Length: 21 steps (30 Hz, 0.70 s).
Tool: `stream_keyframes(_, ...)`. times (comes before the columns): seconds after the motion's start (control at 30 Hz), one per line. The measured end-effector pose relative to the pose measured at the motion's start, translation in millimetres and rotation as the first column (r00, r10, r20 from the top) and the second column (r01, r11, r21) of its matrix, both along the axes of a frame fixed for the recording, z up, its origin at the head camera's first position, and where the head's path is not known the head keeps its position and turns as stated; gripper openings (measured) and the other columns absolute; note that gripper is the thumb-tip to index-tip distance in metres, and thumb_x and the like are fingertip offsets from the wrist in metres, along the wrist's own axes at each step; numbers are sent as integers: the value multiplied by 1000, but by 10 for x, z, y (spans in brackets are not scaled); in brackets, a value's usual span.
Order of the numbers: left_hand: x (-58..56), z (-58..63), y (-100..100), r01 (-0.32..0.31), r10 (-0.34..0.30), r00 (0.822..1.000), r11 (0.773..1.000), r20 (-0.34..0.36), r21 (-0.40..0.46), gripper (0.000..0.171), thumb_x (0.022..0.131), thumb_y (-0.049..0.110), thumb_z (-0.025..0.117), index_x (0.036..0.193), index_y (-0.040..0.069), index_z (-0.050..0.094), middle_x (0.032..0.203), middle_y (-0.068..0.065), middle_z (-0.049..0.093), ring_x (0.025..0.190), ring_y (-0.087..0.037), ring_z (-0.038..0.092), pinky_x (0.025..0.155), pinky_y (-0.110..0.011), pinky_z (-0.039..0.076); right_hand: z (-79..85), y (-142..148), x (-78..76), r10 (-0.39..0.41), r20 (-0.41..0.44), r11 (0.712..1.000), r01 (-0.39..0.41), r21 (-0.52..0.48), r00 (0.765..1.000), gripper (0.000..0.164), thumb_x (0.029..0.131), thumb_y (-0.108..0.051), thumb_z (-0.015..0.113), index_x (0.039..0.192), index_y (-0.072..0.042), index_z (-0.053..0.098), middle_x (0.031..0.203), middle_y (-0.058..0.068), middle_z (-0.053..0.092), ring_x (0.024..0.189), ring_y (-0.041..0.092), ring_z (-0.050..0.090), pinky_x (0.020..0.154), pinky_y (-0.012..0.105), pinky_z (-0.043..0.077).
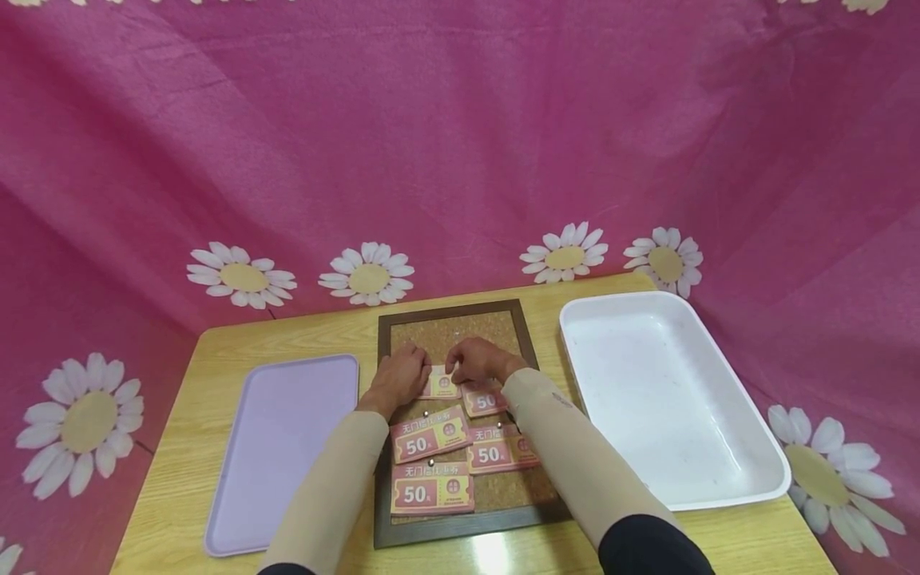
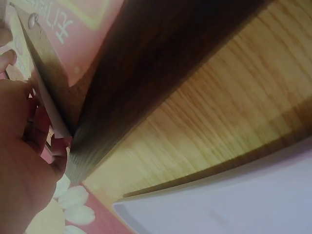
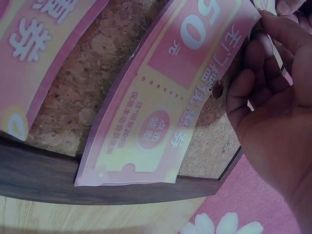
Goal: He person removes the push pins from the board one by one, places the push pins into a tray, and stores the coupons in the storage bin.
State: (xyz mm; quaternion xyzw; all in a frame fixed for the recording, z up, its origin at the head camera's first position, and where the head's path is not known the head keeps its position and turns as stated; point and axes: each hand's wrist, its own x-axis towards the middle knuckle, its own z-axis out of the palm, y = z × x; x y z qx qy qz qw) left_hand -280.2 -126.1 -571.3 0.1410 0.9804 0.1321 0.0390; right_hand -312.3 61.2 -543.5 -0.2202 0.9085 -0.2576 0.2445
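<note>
A pink and yellow paper coupon [image 1: 443,385] lies over the upper part of a cork board [image 1: 496,497]. My left hand [image 1: 402,374] pinches its left end; in the left wrist view that coupon's edge [image 2: 48,105] stands up from the cork. At its upper right edge, my right hand [image 1: 480,361] holds it with curled fingertips. Below the hands, several similar coupons are pinned to the board, among them a tilted one [image 1: 431,435] and a bottom one [image 1: 433,489]. In the right wrist view a pinned coupon [image 3: 156,112] with a round pin [image 3: 217,89] lies beside my right hand.
A dark wooden frame [image 1: 384,495] borders the board on a wooden table [image 1: 180,447]. To the left lies a flat lilac tray [image 1: 287,447]; on the right stands a deep white tray [image 1: 661,399]. A pink flowered cloth [image 1: 460,160] hangs behind the table.
</note>
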Motion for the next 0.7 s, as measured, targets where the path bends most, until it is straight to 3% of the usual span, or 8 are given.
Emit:
stream_keyframes(0.37,23,28,-75,-42,42,999,992,6,122,12,95,25,55,96,16,64,96,0,56,88,-19,57,85,-43,46,5,34,-22,-11,6,1000,11,-16,1000,10,82,-16,73,92,-16,72,81,-2,66,71,10,52,69,23,42)
stream_keyframes(0.7,64,77,-96,-23,27,999,983,-21,183,11,94,26,58,97,16,63,97,-1,55,83,-17,54,80,-39,46,5,73,-22,-69,80,995,74,-63,994,12,83,-16,72,95,-15,71,71,-3,60,63,10,51,59,23,41)
